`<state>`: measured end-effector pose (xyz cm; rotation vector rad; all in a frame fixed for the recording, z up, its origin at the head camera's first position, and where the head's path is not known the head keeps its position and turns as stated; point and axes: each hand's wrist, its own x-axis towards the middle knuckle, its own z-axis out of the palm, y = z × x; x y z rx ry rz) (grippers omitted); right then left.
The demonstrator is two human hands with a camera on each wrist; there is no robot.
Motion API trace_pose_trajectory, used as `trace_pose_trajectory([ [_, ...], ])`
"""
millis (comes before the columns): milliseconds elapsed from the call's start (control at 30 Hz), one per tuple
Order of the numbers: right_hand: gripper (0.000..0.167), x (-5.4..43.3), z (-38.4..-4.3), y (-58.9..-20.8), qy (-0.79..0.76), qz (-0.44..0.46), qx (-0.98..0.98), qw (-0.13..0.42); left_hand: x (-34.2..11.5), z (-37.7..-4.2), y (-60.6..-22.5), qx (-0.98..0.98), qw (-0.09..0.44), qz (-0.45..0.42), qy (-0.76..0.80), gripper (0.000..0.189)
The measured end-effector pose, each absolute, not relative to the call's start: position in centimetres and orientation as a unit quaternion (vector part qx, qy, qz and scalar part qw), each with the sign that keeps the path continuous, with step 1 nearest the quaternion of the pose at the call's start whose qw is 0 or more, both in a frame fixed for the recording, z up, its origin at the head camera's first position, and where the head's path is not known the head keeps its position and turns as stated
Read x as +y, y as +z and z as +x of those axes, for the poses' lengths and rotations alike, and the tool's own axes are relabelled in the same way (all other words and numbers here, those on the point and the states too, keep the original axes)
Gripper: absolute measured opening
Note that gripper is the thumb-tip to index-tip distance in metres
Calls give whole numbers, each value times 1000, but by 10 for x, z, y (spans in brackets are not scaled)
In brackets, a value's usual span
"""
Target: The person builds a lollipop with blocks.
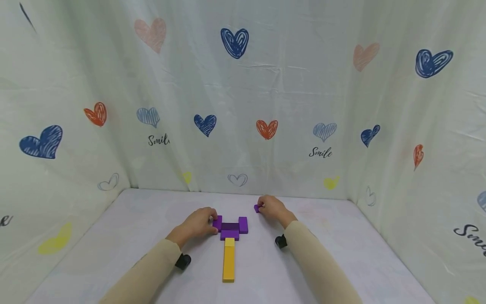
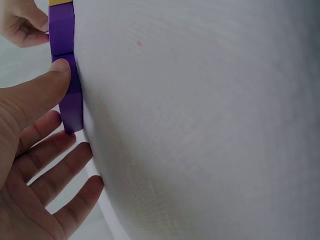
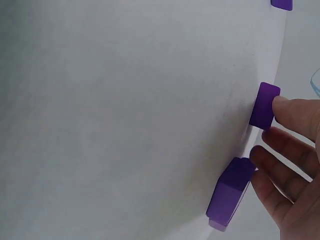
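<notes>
Clock centred on the dark purple section (image 1: pixel 230 226) in the head view. We have the left hand (image 1: pixel 195 223) at 9 o'clock, thumb and fingertip clamped on the 9 o'clock purple block (image 1: pixel 218 223); from the left wrist we see the other fingers spread apart. Right hand (image 1: pixel 272 208) sits at 2 o'clock, thumb and finger pinching the small purple block (image 1: pixel 256 208), well off the cluster; we can't tell whether it touches the table (image 1: pixel 152 219). The 3 o'clock purple block (image 1: pixel 243 225) and 6 o'clock purple block (image 1: pixel 229 236) adjoin the dark section; we can't tell if that's a separate piece. Yellow strip (image 1: pixel 228 264) runs from there toward 6 o'clock, paler at its 12 o'clock end. We also log beige sleeves (image 1: pixel 140 270), a black device (image 1: pixel 183 262) at each wrist, and a heart-printed curtain (image 1: pixel 182 76) at 12 o'clock.
</notes>
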<state>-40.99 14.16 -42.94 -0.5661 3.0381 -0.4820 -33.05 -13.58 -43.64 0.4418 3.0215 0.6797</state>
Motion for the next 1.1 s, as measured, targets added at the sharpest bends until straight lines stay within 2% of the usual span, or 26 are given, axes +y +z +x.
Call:
trace_pose_trajectory([
  [167, 7, 134, -409, -426, -164, -177, 970, 19, -136, -330, -437, 966, 5, 143, 216, 33],
  [567, 22, 109, -407, -425, -171, -183, 968, 35, -135, -329, -439, 964, 1, 149, 218, 32],
  [1100, 21, 83, -410, -419, -170, -200, 963, 59, -135, -331, -438, 966, 6, 142, 217, 33],
])
